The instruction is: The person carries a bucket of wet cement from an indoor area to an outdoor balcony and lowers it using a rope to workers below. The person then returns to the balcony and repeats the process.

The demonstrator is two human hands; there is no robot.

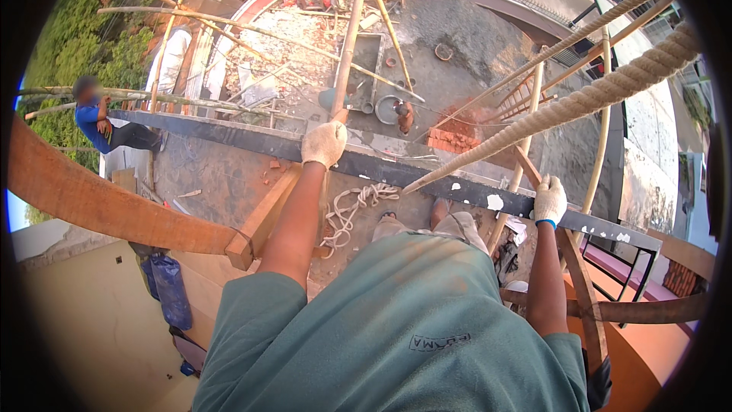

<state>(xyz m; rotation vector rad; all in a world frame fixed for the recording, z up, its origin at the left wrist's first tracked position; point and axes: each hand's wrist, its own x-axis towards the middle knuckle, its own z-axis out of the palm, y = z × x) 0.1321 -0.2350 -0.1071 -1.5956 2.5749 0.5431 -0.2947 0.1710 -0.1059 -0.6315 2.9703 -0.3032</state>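
A long, dark grey, straight-edged beam (374, 170) with patches of white lies crosswise just beyond the wearer's torso, its long axis slanting from the upper left down to the lower right. The hands are well apart along it. The left hand (325, 143), in a cream knitted glove, is nearer the beam's middle and appears closed around a pale round bamboo pole (352, 38), which runs away from the wearer, steeply across the beam. The right hand (550, 200), also gloved, touches the beam nearer its right end; whether its fingers grip cannot be told. Between the hands, a thick twisted beige rope (564, 114) slants from the upper right to the beam.
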